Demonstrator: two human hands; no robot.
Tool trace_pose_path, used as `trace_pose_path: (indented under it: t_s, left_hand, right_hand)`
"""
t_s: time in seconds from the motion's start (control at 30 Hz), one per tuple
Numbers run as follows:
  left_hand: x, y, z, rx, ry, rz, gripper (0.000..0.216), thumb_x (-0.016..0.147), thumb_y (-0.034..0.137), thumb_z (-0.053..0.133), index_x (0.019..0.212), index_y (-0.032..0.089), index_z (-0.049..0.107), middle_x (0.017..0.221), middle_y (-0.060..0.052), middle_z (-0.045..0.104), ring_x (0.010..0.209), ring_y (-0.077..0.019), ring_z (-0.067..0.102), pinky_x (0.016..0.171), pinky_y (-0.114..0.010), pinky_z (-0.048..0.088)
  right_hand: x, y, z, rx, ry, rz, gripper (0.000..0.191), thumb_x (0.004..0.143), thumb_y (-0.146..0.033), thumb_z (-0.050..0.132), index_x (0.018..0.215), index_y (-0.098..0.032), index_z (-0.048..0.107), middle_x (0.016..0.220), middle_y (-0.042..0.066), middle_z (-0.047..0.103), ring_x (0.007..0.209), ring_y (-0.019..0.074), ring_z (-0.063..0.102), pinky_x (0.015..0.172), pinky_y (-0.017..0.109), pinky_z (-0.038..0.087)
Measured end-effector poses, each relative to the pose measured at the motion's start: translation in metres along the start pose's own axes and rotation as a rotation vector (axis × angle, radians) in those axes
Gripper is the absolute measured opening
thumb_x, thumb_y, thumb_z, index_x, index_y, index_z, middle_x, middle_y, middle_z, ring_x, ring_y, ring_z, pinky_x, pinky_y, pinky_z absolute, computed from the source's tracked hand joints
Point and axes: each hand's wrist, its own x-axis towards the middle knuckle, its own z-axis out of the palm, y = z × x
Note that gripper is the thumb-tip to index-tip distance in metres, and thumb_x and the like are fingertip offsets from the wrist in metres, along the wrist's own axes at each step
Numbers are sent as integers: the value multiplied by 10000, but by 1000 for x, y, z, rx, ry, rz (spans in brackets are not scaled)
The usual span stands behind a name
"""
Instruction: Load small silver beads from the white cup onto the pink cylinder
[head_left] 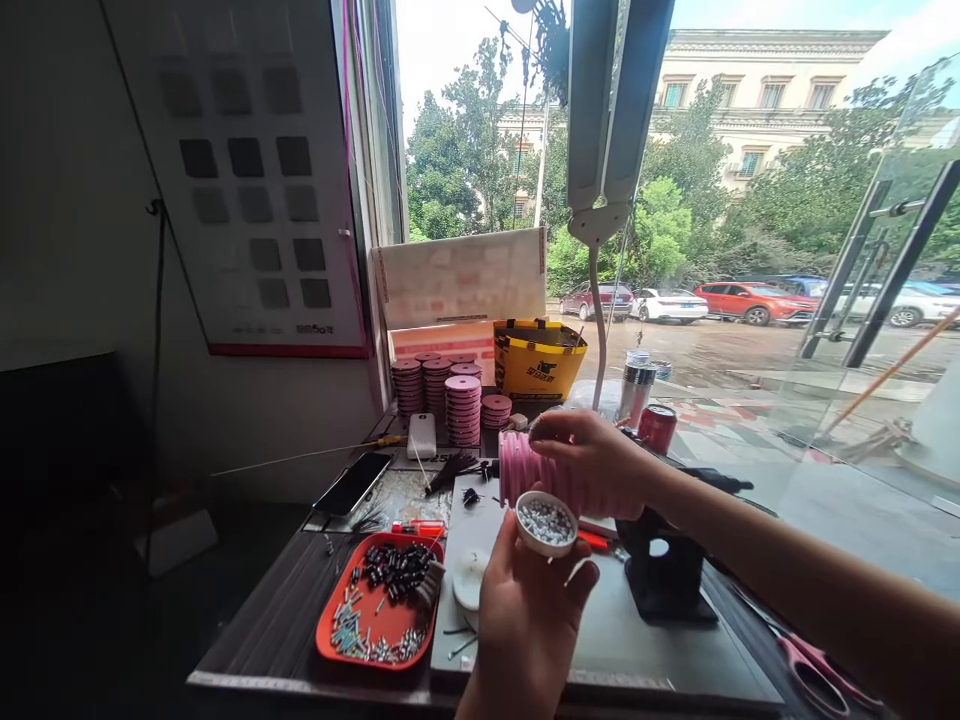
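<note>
My left hand (529,615) is palm up, its fingers closed around a small round white dish (547,547) heaped with tiny silvery bits. Just above and behind the dish, my right hand (589,455) reaches across a row of pink spools (516,468). Its thumb and forefinger come together at the top of the row; whatever is between them is too small or hidden to make out. The spools lie sideways on a black stand (664,575), partly covered by my right hand and the dish.
A red tray (324,640) of black and metal small parts lies left of a grey board (622,650). Phone (352,485), white device (421,437) and stacked pink spools (463,412) stand behind. Pink scissors (814,675), a red can (658,428) and a yellow bag (536,365) surround the workspace.
</note>
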Motion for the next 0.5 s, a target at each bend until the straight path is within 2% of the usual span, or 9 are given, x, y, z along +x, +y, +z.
trace_pose_path:
  t_s: [0.3,0.5]
  left_hand:
    - [-1,2,5,-1,42,-8,260,858,295,383,1022,122,486,781,-88,575,606,-171,548,584,-278,441]
    - [0,1,3,-4,33,4,241,850,304,400,968,117,495,801,-100,586,618,-184,552,596,-295,442]
  right_hand:
    - [0,-1,0,-81,1,18,109,724,-244,516,701,-149,564,680,0,565,644,113,484,617,249,360]
    - [4,-1,1,-143,-16,33,91,718,-212,530,709,-137,581,678,5,572,643,110,490,619,244,360]
